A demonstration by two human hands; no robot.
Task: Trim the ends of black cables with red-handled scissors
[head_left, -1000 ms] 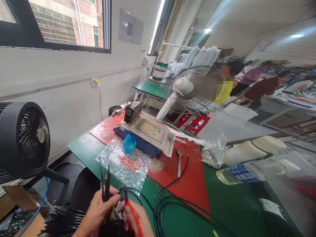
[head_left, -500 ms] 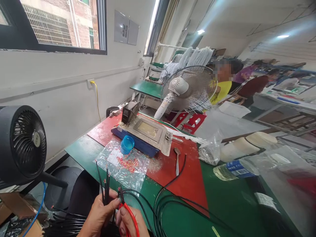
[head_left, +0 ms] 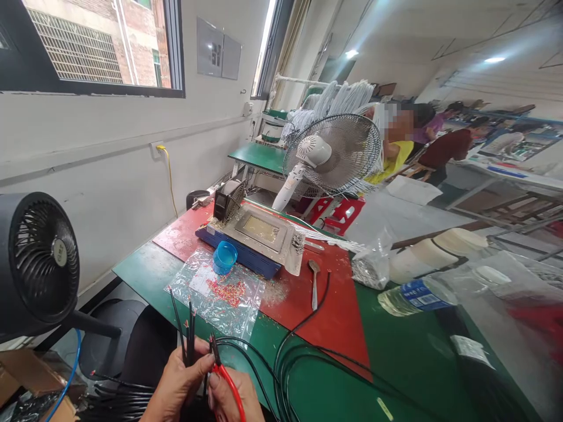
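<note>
Several black cables [head_left: 190,340] stand up out of my left hand [head_left: 182,372], which is closed around them; reddish wire tips show at their ends. Close beside it, my right hand [head_left: 235,392] is closed around red-handled pliers or cutters [head_left: 229,381]. Their dark jaws point up next to my left fingertips, at a cable end; whether they bite on it I cannot tell. A clear plastic bag [head_left: 244,331] lies just beyond my hands, with small red and yellow wire scraps [head_left: 226,291] on it. Black cable loops [head_left: 285,375] rest on the green tabletop to the right.
A blue solder pot [head_left: 264,266] with a small black fan [head_left: 229,202] stands behind a blue cup [head_left: 224,258]. A spoon [head_left: 314,284] lies on the red mat [head_left: 338,316]. A clear bottle [head_left: 416,295] is at right. Floor fan [head_left: 44,258] at left; more cables [head_left: 118,398] below.
The whole view has shifted slightly. My hands keep nearly the same pose, with the red tool still beside the left fingertips.
</note>
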